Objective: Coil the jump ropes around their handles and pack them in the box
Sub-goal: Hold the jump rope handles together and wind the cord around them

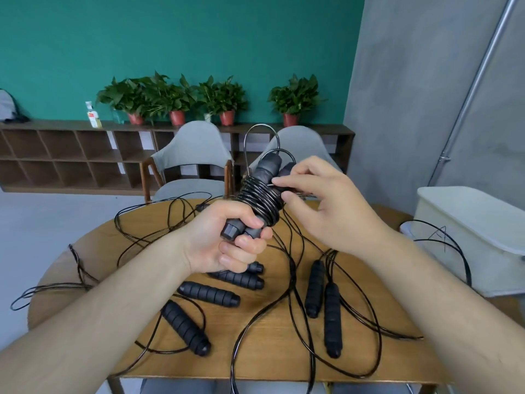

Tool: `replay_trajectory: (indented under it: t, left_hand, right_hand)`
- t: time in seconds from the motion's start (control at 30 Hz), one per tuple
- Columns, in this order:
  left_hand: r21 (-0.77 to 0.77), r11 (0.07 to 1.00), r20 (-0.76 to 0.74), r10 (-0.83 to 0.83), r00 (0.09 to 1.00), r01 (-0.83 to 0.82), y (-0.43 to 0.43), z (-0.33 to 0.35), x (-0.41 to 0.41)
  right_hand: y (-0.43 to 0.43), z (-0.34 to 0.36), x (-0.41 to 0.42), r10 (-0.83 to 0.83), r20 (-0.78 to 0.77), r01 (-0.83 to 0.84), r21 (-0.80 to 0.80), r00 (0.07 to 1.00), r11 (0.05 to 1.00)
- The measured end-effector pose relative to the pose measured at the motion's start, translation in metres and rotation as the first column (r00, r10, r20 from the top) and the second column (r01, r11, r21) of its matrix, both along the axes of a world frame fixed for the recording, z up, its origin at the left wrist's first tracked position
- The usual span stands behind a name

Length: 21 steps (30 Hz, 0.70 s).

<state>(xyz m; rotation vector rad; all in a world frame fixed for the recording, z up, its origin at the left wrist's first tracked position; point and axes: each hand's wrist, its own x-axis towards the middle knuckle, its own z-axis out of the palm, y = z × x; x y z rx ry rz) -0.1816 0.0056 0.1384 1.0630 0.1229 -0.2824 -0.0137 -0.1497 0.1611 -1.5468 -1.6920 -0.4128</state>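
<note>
Left grip (227, 243) clamps paired handles (269, 167), held above worktop (270, 336). Right grip (321, 203) pinches rope (258, 200) at the coil, other fingers loosely curled

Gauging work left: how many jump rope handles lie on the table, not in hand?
6 handles: four fanned at left, two at right. A dark piece beyond the left hand may be a seventh.
</note>
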Motion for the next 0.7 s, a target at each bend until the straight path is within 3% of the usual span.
replay_trajectory:
  t: [0.23,0.43,0.6,0.7]
  left_hand:
    - [-0.040,0.999,-0.001,-0.020,1.000,0.020,0.000,-0.011,0.003]
    - [-0.057,0.998,-0.021,-0.022,1.000,0.020,0.002,-0.018,0.006]
    - [-0.017,0.999,-0.038,-0.042,0.998,0.041,0.001,-0.023,0.010]
    - [0.015,0.998,-0.048,-0.062,0.997,0.063,0.002,-0.025,0.012]
  right_hand:
    - [-0.001,-0.006,0.005,0.023,-0.021,-0.022,0.046,1.000,0.999]
    - [0.003,-0.011,0.006,0.007,-0.033,-0.008,-0.035,0.999,0.999]
    - [0.008,-0.006,0.006,0.022,0.046,-0.016,-0.127,0.999,0.992]
    - [0.009,-0.004,0.005,0.082,0.169,-0.055,-0.159,0.982,0.986]
